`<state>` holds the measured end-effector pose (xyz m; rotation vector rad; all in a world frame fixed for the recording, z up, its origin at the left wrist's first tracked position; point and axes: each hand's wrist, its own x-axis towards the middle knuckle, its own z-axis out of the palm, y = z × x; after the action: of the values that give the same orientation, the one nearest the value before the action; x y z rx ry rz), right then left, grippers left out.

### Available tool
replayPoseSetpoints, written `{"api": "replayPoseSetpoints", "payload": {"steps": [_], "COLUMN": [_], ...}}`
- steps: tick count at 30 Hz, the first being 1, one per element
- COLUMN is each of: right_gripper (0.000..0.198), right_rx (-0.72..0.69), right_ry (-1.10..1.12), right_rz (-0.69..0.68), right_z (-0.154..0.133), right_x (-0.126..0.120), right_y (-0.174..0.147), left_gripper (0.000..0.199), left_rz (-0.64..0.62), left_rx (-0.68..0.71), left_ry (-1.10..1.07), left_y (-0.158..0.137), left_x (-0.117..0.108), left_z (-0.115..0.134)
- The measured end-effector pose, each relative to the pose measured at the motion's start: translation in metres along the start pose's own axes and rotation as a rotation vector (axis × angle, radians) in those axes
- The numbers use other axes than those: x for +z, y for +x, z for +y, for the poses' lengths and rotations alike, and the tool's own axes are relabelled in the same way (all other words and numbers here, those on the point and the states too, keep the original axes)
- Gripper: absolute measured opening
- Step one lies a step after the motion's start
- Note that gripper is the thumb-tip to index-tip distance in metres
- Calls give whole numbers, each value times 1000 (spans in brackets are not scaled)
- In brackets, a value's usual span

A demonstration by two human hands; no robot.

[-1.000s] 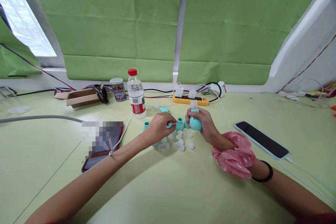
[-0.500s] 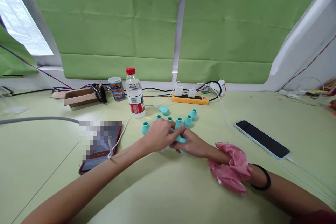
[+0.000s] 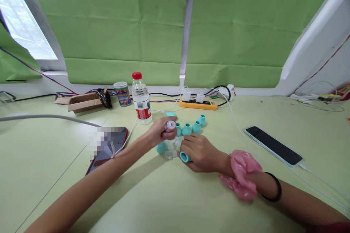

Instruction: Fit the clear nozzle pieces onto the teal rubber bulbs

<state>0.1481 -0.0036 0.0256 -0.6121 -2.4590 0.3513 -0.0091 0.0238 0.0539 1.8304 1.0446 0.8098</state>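
Observation:
My left hand (image 3: pixel 158 131) is closed around a translucent white hollow cap (image 3: pixel 171 125), its round open end facing me. Closed too is my right hand (image 3: pixel 201 153), gripping a teal hollow piece (image 3: pixel 185 157) with its wide opening towards me. Between the hands, several clear plastic parts (image 3: pixel 171 154) lie in a small cluster on the table. Another teal piece (image 3: pixel 161 147) rests just left of them. Beyond my hands stand several teal bottle-shaped pieces, among them one nearer piece (image 3: pixel 186 129) and one at the far right (image 3: pixel 202 119). A teal rounded piece (image 3: pixel 171 114) lies behind my left hand.
A red-capped bottle (image 3: pixel 141 102) and a can (image 3: pixel 123 94) stand behind on the left, near a cardboard box (image 3: pixel 86 102). An orange power strip (image 3: pixel 198 105) is at the back. Phones with cables lie left (image 3: pixel 109 149) and right (image 3: pixel 273 145) on the table (image 3: pixel 153 200).
My hands, together before, have come apart. The left has moved back with the white cap; the right has turned and holds the teal piece. Clear parts between them are now uncovered.

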Motion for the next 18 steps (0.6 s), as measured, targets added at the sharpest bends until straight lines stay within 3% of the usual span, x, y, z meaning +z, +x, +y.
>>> {"api": "replayPoseSetpoints", "payload": {"steps": [2,4,6,9,11,14,18], "right_gripper": [13,14,17,20,20,18,15], "right_rx": [-24,45,134,266,340,383,456], "right_ry": [-101,-40,84,195,185,126,182], "right_rz": [45,82,103,161,227,327,232], "right_z": [3,7,11,24,39,68,98], "right_x": [-3,-11,-21,-34,-40,-43,-40], "right_y": [0,1,4,15,25,43,60], "left_gripper": [46,44,37,30,31,29,30], "left_rz": [105,247,303,197,129,83,28], "left_rx": [17,76,149,182,169,169,168], "left_ry": [100,324,639,1061,1214,1245,1210], "left_y": [4,6,6,4,3,2,1], "left_x": [-7,-9,-8,-3,-1,-2,-5], "left_z": [-5,-10,-16,-25,-29,-33,-33]}}
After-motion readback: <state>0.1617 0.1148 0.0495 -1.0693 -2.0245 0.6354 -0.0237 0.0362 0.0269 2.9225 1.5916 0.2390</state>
